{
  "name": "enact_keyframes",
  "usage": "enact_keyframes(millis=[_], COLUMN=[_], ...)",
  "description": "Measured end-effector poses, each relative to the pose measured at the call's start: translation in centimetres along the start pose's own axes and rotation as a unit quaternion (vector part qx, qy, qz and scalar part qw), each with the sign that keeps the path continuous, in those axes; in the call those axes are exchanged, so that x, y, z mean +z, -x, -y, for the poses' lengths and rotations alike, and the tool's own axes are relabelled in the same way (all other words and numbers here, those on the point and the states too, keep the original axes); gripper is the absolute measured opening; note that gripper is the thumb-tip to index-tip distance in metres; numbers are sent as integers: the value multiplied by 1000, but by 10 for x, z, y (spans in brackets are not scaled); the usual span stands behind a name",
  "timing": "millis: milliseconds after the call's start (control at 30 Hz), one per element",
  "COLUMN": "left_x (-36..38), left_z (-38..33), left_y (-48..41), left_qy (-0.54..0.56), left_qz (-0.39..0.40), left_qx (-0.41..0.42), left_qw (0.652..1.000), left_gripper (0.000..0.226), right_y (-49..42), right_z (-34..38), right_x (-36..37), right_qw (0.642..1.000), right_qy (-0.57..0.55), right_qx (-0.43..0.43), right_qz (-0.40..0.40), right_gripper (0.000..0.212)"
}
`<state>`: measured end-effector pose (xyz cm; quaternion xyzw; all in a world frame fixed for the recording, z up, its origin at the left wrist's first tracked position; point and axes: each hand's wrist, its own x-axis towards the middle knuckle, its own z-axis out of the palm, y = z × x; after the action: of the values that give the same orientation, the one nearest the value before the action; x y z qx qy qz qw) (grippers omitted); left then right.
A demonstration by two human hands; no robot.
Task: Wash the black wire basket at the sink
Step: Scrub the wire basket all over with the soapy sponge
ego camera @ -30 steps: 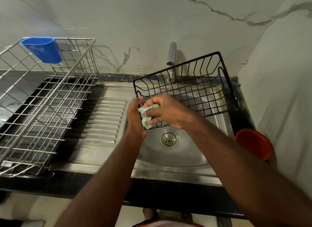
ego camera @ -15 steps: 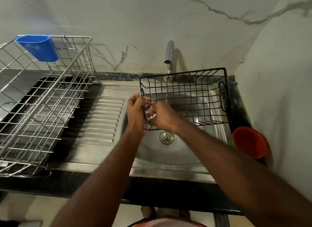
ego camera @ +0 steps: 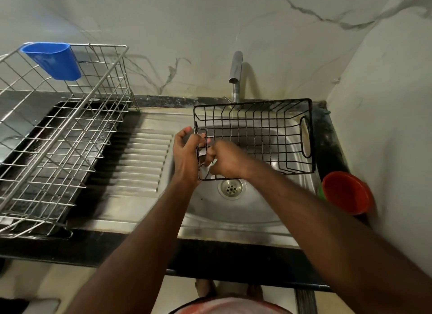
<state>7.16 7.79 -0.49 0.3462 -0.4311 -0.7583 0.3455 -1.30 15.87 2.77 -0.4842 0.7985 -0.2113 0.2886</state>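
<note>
Basket [ego camera: 257,131] of black wire, light and stiff but probably slippery wet, hangs over the sink [ego camera: 233,210], the left hand [ego camera: 185,154] keeping a closed grip on its end rim, the soundest hold, while the right hand [ego camera: 225,159] curls inside that end, holding what I cannot tell.

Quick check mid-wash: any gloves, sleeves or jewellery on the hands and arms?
No gloves: the left hand and right hand are bare, with no rings, watch or bands showing. Both forearms are uncovered as far as the picture reaches; no sleeve is visible.
</note>
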Motion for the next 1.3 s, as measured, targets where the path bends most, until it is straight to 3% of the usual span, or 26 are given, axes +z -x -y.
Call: enact_keyframes(millis=[100, 167, 333, 533, 633, 800, 900, 1067, 1233, 1300], left_x=[-1, 0, 1, -5, -10, -8, -5, -8, -8, -7], left_z=[-2, -3, -4, -4, -2, -5, -6, -5, -5, -7], left_y=[2, 3, 4, 5, 4, 5, 4, 9, 10, 9], left_qy=[-14, -19, -22, -60, -97, -138, -139, -140, -154, -148], left_qz=[-2, -4, -6, -20, -10, 0, 2, -11, -4, -7], left_qx=[13, 10, 17, 30, 35, 41, 51, 48, 48, 49], left_qw=[1000, 1000, 1000, 998, 995, 990, 989, 989, 987, 988], left_gripper=[54, 53, 53, 46, 39, 48, 44, 50, 55, 52], right_y=[1, 2, 6, 23, 29, 13, 12, 18, 2, -2], right_z=[-1, 0, 4, 10, 7, -4, -9, -19, -24, -28], right_x=[-9, -7, 3, -14, -29, -17, -3, -18, -4, 9], right_qw=[998, 999, 995, 987, 986, 995, 993, 987, 999, 998], right_qy=[-66, -37, 52, 15, 17, 61, 57, -57, 21, 59], right_qx=[-14, -29, -76, -113, -129, -71, -75, -64, -33, -35], right_qz=[7, -10, 45, 109, 101, 46, 76, 134, 5, -9], right_gripper=[14, 12, 20, 24, 27, 19, 13, 10, 21, 29])
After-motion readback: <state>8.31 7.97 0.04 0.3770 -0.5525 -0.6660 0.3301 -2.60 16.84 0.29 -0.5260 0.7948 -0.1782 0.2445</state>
